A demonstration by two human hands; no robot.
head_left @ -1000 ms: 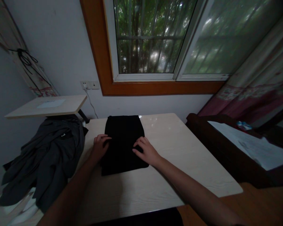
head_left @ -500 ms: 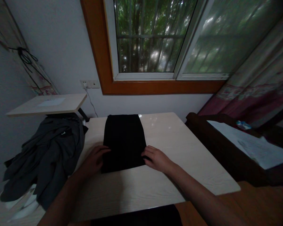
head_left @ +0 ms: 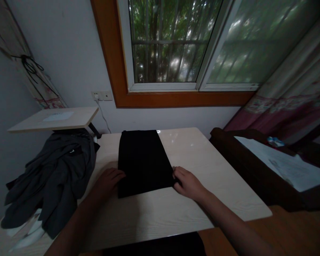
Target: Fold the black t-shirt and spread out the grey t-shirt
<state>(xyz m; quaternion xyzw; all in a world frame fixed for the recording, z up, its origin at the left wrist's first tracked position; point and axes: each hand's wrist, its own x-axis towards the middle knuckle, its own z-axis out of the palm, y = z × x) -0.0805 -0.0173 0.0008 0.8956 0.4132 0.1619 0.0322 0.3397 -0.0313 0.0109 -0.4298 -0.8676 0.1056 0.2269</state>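
A black folded cloth garment [head_left: 142, 160] lies on the pale wooden table [head_left: 213, 177], its near end wider than its far end. At the garment's lower left edge is my left hand [head_left: 109, 181], fingertips over the border and fingers closed on it; the thumb is hard to make out in the dark. My right hand [head_left: 188, 183] pinches the lower right edge, fingers curled round the fabric. The cloth is so dark that its folds and exact kind do not show.
A heap of dark grey clothing [head_left: 58, 170] lies to the left, beneath a small raised shelf [head_left: 77, 119] bearing a paper sheet [head_left: 58, 116]. Behind the table a white cable [head_left: 104, 117] hangs from a wall socket [head_left: 96, 96]. Dark brown furniture [head_left: 245, 170] stands to the right.
My right hand has moved right, drawing the garment's lower right edge outward, so its near end is wider. My left hand has shifted slightly and stays at the left edge.
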